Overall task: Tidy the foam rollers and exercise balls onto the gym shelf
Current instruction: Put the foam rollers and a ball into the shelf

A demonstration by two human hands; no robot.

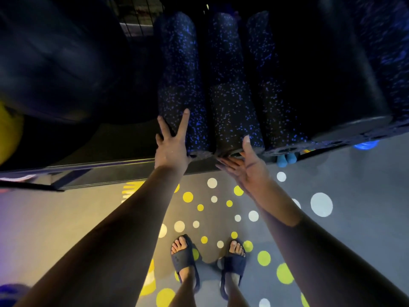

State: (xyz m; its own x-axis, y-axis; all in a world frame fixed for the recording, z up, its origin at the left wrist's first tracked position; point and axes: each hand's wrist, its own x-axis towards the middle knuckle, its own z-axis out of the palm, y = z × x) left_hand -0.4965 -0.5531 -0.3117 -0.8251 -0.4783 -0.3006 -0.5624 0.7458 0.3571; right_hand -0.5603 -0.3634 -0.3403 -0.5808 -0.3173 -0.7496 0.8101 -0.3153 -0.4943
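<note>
Several black foam rollers with blue speckles lie side by side on the gym shelf [124,171], their ends toward me. My left hand [171,144] rests with spread fingers on the near end of the leftmost roller [179,85]. My right hand [243,165] is open, palm up, under and against the near end of the middle roller [232,103], thumb along its right side. A third roller [274,103] and a plain black one [345,89] lie further right. A large dark exercise ball [55,58] sits at the left of the shelf, with a yellow ball [8,131] at the left edge.
The shelf's front rail runs across the view at wrist height. Small light blue items [286,160] and a blue glowing object [365,144] show below the rollers at right. The grey floor [354,240] has yellow and white dots; my feet in dark sandals stand below.
</note>
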